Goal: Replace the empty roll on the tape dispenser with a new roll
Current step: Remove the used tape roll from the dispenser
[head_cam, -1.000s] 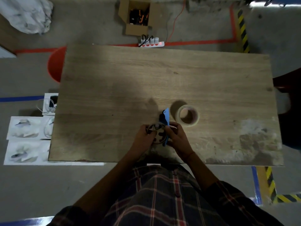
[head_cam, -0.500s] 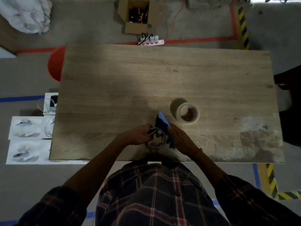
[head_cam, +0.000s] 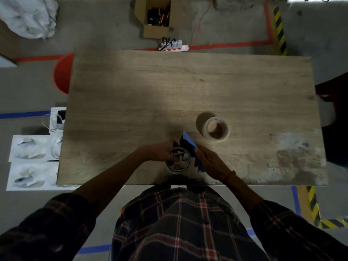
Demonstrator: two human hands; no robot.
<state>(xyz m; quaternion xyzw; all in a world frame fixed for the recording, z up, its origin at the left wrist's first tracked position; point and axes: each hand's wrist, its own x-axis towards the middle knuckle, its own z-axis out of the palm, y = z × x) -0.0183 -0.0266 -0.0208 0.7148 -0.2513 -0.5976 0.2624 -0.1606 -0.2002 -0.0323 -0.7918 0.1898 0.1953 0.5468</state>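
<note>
The tape dispenser (head_cam: 188,143), blue, was at the near edge of the table (head_cam: 131,91), the right hand (head_cam: 211,162) curled round it and the left hand (head_cam: 160,152) gripping the empty roll (head_cam: 177,168) against it. The new roll (head_cam: 205,129) lay flat just beyond. Farther off, a power strip (head_cam: 174,47) lay on the floor.

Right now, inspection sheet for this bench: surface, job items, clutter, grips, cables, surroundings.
Surface: wooden table, pale worn patch at its near right.
Job's things: new tape roll lies flat, untouched; tape dispenser and empty roll in hand.
Clutter: nothing seen.
Grips: left hand holds empty roll; right hand holds tape dispenser.
Cables: power strip with plugs, orange cable on floor beyond.
Surroundings: cardboard box, red stool, white sheets on floor.
</note>
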